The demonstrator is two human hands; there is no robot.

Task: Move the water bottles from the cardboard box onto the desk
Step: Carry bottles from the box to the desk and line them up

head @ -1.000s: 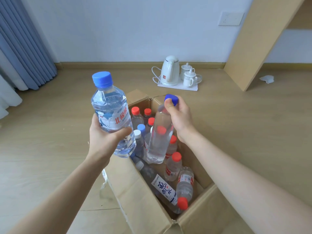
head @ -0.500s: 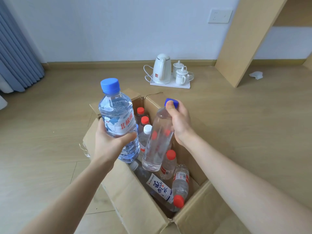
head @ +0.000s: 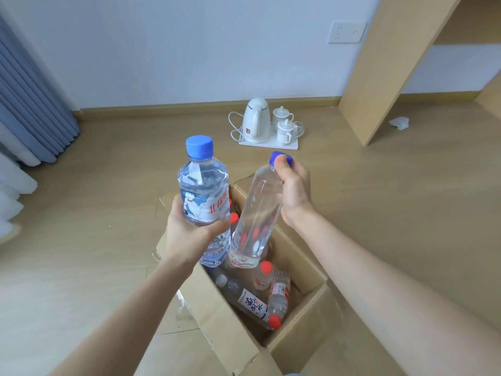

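Observation:
My left hand [head: 189, 234] grips an upright blue-capped water bottle [head: 203, 191] with a red-lettered label, held above the open cardboard box [head: 230, 329] on the floor. My right hand [head: 294, 194] holds a slim clear blue-capped bottle [head: 257, 215] by its neck, tilted, its base hanging over the box. Several red-capped bottles [head: 264, 275] stand or lie inside the box, with a labelled bottle [head: 249, 302] lying flat. The desk's wooden side panel [head: 387, 69] rises at the upper right.
A white kettle [head: 256, 120] and two lidded cups sit on a white tray [head: 292, 144] on the floor beyond the box. Grey curtains [head: 32, 104] hang at the left. A crumpled paper scrap [head: 400, 122] lies under the desk. Wooden floor surrounds the box.
Both hands have lifted their bottles higher; the slim bottle is out of the box now. My view has tilted up and right, toward the desk.

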